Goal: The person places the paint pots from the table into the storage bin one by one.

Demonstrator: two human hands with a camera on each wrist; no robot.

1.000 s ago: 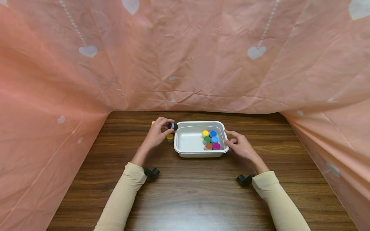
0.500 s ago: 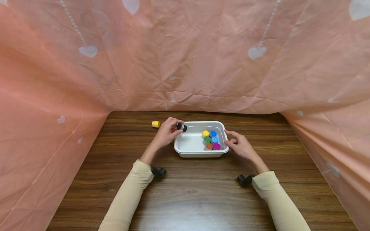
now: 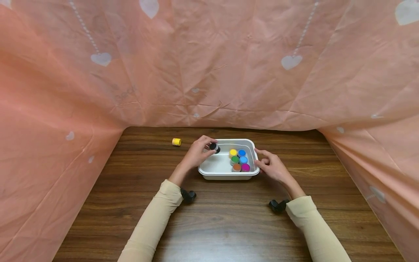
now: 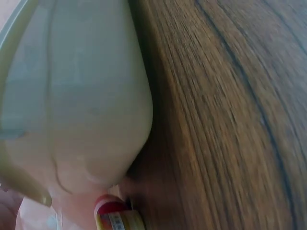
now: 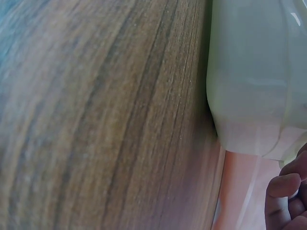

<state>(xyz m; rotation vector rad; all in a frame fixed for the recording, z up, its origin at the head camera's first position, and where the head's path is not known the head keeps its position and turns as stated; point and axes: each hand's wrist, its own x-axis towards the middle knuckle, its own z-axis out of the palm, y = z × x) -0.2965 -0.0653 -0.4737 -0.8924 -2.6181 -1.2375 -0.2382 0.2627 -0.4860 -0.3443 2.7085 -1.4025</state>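
Note:
My left hand [image 3: 197, 152] pinches a small paint pot [image 3: 214, 147] with a black lid, tilted over the left part of a white plastic tub [image 3: 229, 176]. Inside the tub's right half stand several similar pots in pairs: yellow [image 3: 233, 152] and dark blue [image 3: 242, 153], green [image 3: 234, 160] and light blue [image 3: 243, 160], brown [image 3: 236, 167] and magenta [image 3: 245, 167]. At the tub's right rim, my right hand [image 3: 275, 165] grips the edge with thumb and forefinger. The right wrist view shows curled fingers [image 5: 284, 189] by the tub's corner.
A yellow pot [image 3: 176, 142] lies on the wooden table [image 3: 226, 218], left of the tub. Beside the tub's outer wall, the left wrist view shows a red-lidded pot [image 4: 112, 211]. Pink cloth with white hearts [image 3: 209, 72] encloses the table's back and sides.
My left hand has carried the black-lidded pot rightward, from outside the tub's left rim to over its inside. The yellow pot at the left has come into full view. My right hand stays put.

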